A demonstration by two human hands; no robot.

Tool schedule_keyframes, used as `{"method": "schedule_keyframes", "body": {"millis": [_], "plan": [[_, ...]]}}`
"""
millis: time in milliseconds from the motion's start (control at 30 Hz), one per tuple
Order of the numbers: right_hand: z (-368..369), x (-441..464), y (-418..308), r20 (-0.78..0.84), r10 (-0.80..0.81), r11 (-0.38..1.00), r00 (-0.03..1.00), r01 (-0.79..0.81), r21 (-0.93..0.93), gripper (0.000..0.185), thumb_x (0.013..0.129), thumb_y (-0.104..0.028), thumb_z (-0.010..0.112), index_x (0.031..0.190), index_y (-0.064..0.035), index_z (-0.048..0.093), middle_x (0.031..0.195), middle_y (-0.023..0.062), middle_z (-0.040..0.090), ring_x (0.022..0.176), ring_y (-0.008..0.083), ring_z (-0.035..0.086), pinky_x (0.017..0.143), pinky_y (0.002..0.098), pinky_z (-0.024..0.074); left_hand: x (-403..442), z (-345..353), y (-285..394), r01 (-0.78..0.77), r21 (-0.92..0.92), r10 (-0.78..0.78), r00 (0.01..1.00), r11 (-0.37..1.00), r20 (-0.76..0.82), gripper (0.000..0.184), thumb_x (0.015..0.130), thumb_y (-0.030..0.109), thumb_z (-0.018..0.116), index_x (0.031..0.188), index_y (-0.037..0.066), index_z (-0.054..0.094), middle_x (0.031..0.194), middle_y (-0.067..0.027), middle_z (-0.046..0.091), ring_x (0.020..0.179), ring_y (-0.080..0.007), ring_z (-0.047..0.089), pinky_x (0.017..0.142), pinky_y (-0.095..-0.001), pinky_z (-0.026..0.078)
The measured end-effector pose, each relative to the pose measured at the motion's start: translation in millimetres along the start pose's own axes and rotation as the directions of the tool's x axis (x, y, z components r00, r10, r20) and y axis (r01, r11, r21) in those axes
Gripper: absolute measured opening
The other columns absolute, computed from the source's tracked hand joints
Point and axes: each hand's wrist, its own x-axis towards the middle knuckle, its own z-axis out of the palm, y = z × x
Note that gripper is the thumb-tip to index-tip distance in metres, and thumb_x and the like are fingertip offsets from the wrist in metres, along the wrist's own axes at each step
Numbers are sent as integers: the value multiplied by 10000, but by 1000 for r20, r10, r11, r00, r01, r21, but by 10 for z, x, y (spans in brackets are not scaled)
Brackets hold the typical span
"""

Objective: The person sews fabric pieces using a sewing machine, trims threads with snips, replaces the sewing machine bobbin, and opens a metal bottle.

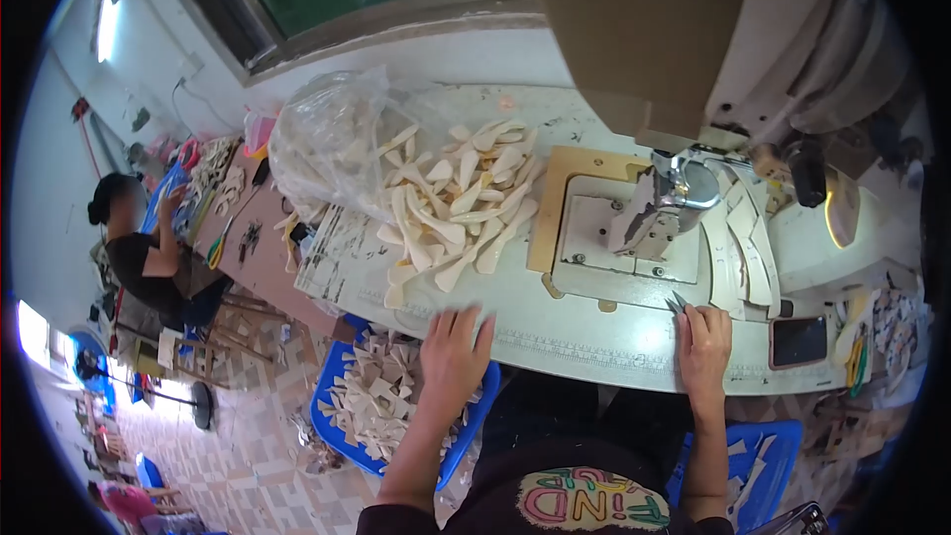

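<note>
My left hand [456, 352] lies at the front edge of the white work table [565, 335], fingers stretched out and slightly apart, with nothing in it. Just beyond it spreads a heap of cream, curved cut pieces [466, 200], wide at one end and narrow at the other. My right hand [705, 345] rests near the edge, its fingers closed round a small pointed metal tool [677, 301]; most of the tool is hidden. Between and beyond my hands stands a sewing machine [649, 213] on its plate. Long cream strips [745, 243] lie right of it.
A clear plastic bag [332, 144] sits behind the heap. A phone [798, 342] lies at the table's right. Below the table are a blue basket [322, 414] of scraps and a blue tray [783, 456]. A co-worker [139, 248] sits at another table on the left.
</note>
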Motion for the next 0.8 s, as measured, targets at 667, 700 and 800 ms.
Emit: {"method": "schedule_keyframes", "body": {"millis": [667, 700, 800], "plan": [[-44, 167, 337, -57, 407, 910, 911, -410, -52, 334, 705, -113, 677, 984, 26, 556, 863, 171, 559, 722, 337, 589, 616, 394, 478, 628, 731, -225, 109, -391, -121, 993, 914, -5, 139, 845, 25, 496, 962, -19, 556, 864, -111, 540, 671, -208, 556, 595, -307, 465], [-19, 200, 301, -23, 435, 897, 900, -436, -80, 330, 698, -111, 679, 973, 25, 559, 874, 176, 551, 723, 344, 589, 613, 400, 480, 612, 714, -203, 219, -547, -223, 973, 808, 60, 148, 856, 39, 492, 981, -18, 547, 861, -102, 543, 665, -181, 551, 575, -288, 460], [-19, 224, 286, 13, 499, 866, 866, -498, -50, 339, 676, -132, 688, 948, 25, 561, 887, 187, 528, 731, 361, 583, 618, 418, 484, 552, 582, -82, 488, -821, -397, 844, 295, 359, 179, 884, 75, 484, 1037, -12, 520, 854, -83, 554, 644, -118, 536, 522, -235, 440]]}}
